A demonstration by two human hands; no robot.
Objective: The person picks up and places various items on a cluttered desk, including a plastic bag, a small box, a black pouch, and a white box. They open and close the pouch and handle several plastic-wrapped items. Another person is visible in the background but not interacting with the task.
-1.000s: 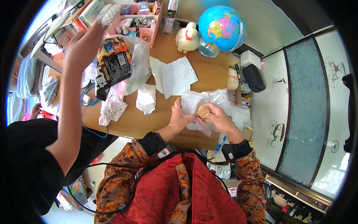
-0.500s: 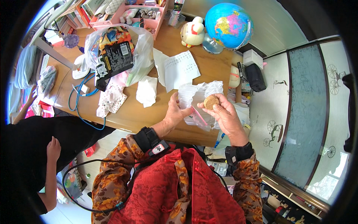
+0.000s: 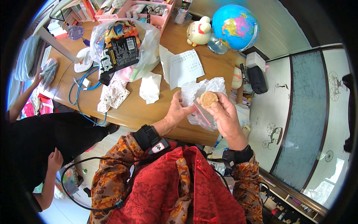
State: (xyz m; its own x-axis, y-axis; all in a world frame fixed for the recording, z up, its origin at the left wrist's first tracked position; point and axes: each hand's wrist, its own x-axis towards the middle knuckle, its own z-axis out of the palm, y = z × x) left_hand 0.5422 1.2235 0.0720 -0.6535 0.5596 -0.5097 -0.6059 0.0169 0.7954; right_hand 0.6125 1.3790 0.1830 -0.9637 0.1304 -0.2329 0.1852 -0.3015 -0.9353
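One round brown biscuit (image 3: pixel 209 99) was pinched in the right hand (image 3: pixel 228 118), its lower edge between the thumb and the fingers and most of its disc standing clear beyond the thumb tip. Its broad face turned up toward the camera; the outline was nearly circular, so a long axis could not be told. The biscuit was held above a thin, clear plastic bag (image 3: pixel 194 89) with one pink strip (image 3: pixel 204 116). At the bag's left side, the left hand (image 3: pixel 175 115) had thumb and forefinger parted, the thumb tip by the plastic; whether its fingers gripped the bag could not be told. Left of the bag, on the wooden desk (image 3: pixel 130 118), lay one crumpled white tissue (image 3: pixel 150 88) and one spotted cloth (image 3: pixel 113 95), with two paper sheets (image 3: pixel 186 67) overlapping farther back. One black packet (image 3: pixel 121 56) rested in a larger carrier bag (image 3: pixel 151 44). Toward the back stood one globe (image 3: pixel 235 28) beside one cream-coloured figure (image 3: pixel 198 33).
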